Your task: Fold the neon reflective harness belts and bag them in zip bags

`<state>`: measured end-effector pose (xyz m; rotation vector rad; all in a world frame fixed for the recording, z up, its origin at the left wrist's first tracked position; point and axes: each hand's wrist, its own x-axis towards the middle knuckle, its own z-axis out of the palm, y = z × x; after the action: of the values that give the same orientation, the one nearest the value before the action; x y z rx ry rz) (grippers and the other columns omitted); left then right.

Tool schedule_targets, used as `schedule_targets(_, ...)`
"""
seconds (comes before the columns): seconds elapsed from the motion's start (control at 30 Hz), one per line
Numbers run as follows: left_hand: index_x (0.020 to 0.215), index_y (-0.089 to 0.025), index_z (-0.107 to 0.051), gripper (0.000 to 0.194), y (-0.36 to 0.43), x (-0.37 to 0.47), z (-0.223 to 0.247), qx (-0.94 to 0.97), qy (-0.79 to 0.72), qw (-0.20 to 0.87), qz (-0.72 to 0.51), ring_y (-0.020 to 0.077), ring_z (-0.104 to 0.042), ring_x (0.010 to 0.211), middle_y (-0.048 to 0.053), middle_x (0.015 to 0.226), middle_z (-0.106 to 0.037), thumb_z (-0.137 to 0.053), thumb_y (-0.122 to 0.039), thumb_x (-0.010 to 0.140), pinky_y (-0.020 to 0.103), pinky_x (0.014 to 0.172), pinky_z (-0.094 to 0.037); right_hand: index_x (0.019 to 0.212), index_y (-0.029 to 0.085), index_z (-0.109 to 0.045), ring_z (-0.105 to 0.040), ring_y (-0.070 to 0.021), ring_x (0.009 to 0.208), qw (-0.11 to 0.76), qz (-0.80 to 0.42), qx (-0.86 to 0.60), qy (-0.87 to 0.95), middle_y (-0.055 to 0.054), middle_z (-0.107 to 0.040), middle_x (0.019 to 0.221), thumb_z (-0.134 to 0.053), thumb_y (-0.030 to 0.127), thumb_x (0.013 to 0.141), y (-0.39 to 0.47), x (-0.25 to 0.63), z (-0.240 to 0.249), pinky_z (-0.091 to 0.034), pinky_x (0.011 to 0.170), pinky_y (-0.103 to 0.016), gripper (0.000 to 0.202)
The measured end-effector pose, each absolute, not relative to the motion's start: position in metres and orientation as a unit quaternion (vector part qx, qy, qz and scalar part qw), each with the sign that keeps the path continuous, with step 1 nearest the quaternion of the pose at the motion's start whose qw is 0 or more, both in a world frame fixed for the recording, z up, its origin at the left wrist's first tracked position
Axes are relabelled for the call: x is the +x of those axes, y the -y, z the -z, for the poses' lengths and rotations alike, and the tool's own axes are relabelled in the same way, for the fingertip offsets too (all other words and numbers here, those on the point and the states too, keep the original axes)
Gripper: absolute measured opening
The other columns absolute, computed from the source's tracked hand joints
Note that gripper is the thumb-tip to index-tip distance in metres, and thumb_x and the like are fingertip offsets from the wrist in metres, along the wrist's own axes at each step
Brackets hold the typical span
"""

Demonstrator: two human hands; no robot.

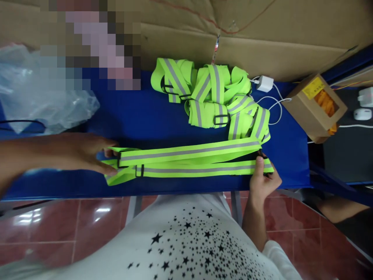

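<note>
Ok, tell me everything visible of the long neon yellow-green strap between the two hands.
The long neon yellow-green strap looks like woven fabric with a grey stripe down its middle. It runs sideways, doubled into nearly parallel lengths, over the front of the blue table; contact with the surface is unclear. Two black rectangular buckles sit near its looped left end, which the left hand touches. The right hand pinches the other end.

Crumpled clear plastic [32,97] lies at the left end of the blue counter [125,112]. Toward the right end, a white charger plug [265,83] with a looping white cable [287,100] sits near a cardboard box [305,112], which has a yellow label [313,88] and orange contents [324,102]. Brown cardboard [291,23] stands behind, and a red-tiled floor [99,225] shows below.
</note>
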<state>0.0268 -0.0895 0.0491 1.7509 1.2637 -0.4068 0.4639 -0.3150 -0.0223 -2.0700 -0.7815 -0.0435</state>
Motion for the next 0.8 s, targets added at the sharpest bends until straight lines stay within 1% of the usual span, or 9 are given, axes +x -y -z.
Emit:
schedule_targets(0.07, 0.106, -0.016, -0.079, 0.096, 0.106, 0.026, -0.058, 0.803, -0.528, 0.217, 0.169, 0.0294, -0.066, 0.095, 0.006, 0.097, -0.077, -0.053, -0.095, 0.058, 0.056, 0.100, -0.043, 0.101, 0.009, -0.080, -0.075, -0.0272, 0.082, 0.450, 0.023, -0.838, 0.308, -0.015, -0.079, 0.091, -0.071, 0.045, 0.089, 0.317, 0.464, 0.022, -0.055, 0.075, -0.037, 0.040)
schedule_targets(0.1, 0.123, -0.012, -0.073, 0.104, 0.120, 0.036, -0.065, 0.844, -0.505, 0.128, 0.125, 0.0365, -0.062, 0.114, 0.010, 0.118, -0.072, -0.031, -0.094, 0.074, 0.059, 0.106, -0.037, 0.102, 0.009, -0.080, -0.075, -0.0269, 0.082, 0.451, 0.024, -0.838, 0.305, -0.015, -0.079, 0.091, -0.071, 0.045, 0.089, 0.317, 0.465, 0.023, -0.054, 0.075, -0.036, 0.040)
schedule_targets(0.13, 0.137, -0.008, -0.063, 0.101, 0.136, 0.053, -0.071, 0.875, -0.469, 0.090, 0.083, 0.0411, -0.055, 0.128, 0.012, 0.138, -0.062, -0.016, -0.083, 0.088, 0.059, 0.112, -0.033, 0.103, 0.009, -0.080, -0.075, -0.0267, 0.083, 0.452, 0.024, -0.839, 0.303, -0.014, -0.079, 0.091, -0.071, 0.045, 0.089, 0.317, 0.465, 0.023, -0.055, 0.075, -0.036, 0.040)
schedule_targets(0.2, 0.155, -0.019, -0.046, 0.071, 0.169, 0.106, -0.080, 0.911, -0.398, 0.099, 0.035, 0.0401, -0.047, 0.140, 0.008, 0.160, -0.044, -0.027, -0.061, 0.100, 0.055, 0.117, -0.037, 0.104, 0.009, -0.080, -0.075, -0.0269, 0.085, 0.450, 0.018, -0.841, 0.300, -0.014, -0.079, 0.093, -0.070, 0.046, 0.089, 0.317, 0.465, 0.023, -0.055, 0.078, -0.037, 0.041)
schedule_targets(0.27, 0.159, -0.017, -0.036, 0.058, 0.197, 0.175, -0.074, 0.935, -0.338, 0.094, -0.044, 0.0339, -0.044, 0.146, 0.010, 0.164, -0.038, -0.036, -0.039, 0.105, 0.050, 0.120, -0.037, 0.105, 0.010, -0.079, -0.075, -0.0273, 0.087, 0.441, 0.013, -0.847, 0.297, -0.015, -0.079, 0.094, -0.069, 0.049, 0.090, 0.316, 0.464, 0.022, -0.056, 0.080, -0.038, 0.043)
schedule_targets(0.3, 0.161, -0.015, -0.030, 0.061, 0.208, 0.208, -0.065, 0.940, -0.321, 0.100, -0.058, 0.0319, -0.037, 0.151, 0.012, 0.167, -0.031, -0.039, -0.037, 0.105, 0.049, 0.123, -0.034, 0.106, 0.010, -0.079, -0.075, -0.0277, 0.088, 0.437, 0.011, -0.849, 0.297, -0.015, -0.079, 0.096, -0.068, 0.049, 0.090, 0.316, 0.463, 0.022, -0.056, 0.081, -0.039, 0.044)
schedule_targets(0.43, 0.164, -0.009, -0.018, 0.076, 0.230, 0.296, -0.011, 0.924, -0.352, 0.135, -0.064, 0.0300, -0.020, 0.158, 0.013, 0.171, -0.017, -0.035, -0.053, 0.105, 0.050, 0.128, -0.026, 0.111, 0.009, -0.078, -0.075, -0.0286, 0.098, 0.444, 0.002, -0.837, 0.320, -0.017, -0.079, 0.105, -0.065, 0.045, 0.094, 0.314, 0.461, 0.018, -0.056, 0.089, -0.043, 0.042)
schedule_targets(0.57, 0.164, -0.012, -0.018, 0.071, 0.239, 0.299, 0.020, 0.935, -0.325, 0.133, -0.045, 0.0275, -0.020, 0.158, 0.010, 0.171, -0.016, -0.032, -0.051, 0.106, 0.053, 0.130, -0.020, 0.117, 0.010, -0.076, -0.073, -0.0298, 0.107, 0.463, -0.010, -0.823, 0.329, -0.018, -0.077, 0.115, -0.063, 0.041, 0.096, 0.312, 0.459, 0.014, -0.055, 0.096, -0.048, 0.040)
schedule_targets(0.8, 0.162, -0.013, -0.024, 0.073, 0.249, 0.279, 0.013, 0.939, -0.319, 0.119, -0.052, 0.0288, -0.017, 0.159, 0.011, 0.171, -0.018, -0.033, -0.056, 0.105, 0.058, 0.130, -0.016, 0.117, 0.009, -0.076, -0.072, -0.0307, 0.111, 0.510, -0.051, -0.810, 0.284, -0.016, -0.077, 0.116, -0.065, 0.042, 0.094, 0.317, 0.453, 0.013, -0.053, 0.102, -0.051, 0.041)
